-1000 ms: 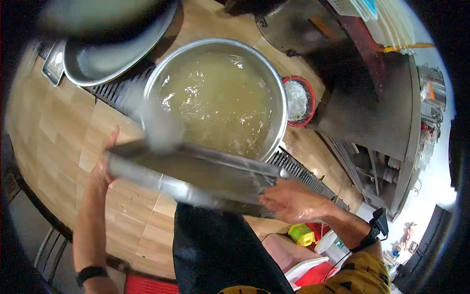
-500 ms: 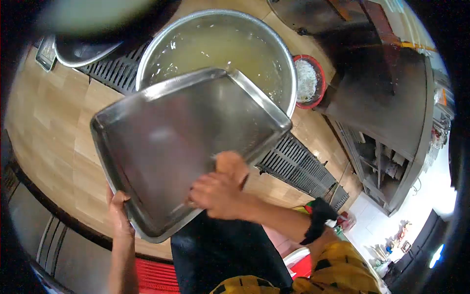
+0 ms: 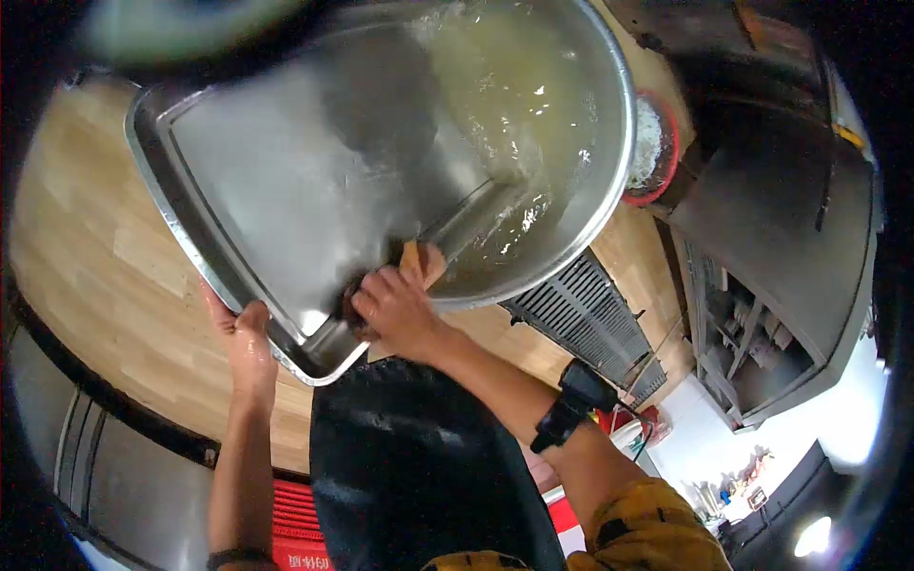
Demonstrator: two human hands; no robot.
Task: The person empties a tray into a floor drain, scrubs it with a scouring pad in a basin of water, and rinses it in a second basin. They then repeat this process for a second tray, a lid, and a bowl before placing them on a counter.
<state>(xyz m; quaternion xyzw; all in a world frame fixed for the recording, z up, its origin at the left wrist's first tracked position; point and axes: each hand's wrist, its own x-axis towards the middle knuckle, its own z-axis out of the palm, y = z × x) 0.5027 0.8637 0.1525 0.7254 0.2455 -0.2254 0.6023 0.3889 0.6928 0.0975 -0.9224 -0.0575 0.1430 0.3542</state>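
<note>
A rectangular metal tray (image 3: 276, 190) is tilted, with its far right part dipped in the cloudy water of a large round metal basin (image 3: 624, 162). My left hand (image 3: 246, 338) grips the tray's near left rim, thumb over the edge. At the near right edge of the tray, my right hand (image 3: 392, 303) is closed round an orange-brown object (image 3: 422, 263), partly hidden by the fingers, with something dark beneath them. A dark shadow or reflection lies across the tray's upper middle.
Right of the basin sits a red bowl (image 3: 655, 152) with white contents. A black slatted grate (image 3: 592, 324) crosses the tan floor (image 3: 124, 238). A dark metal cabinet (image 3: 771, 238) stands at right. Red slatted plastic (image 3: 297, 519) shows at the bottom.
The tray has moved away from my body, its far right part now in the water. Both hands have moved with it, keeping their holds, and the view has shifted.
</note>
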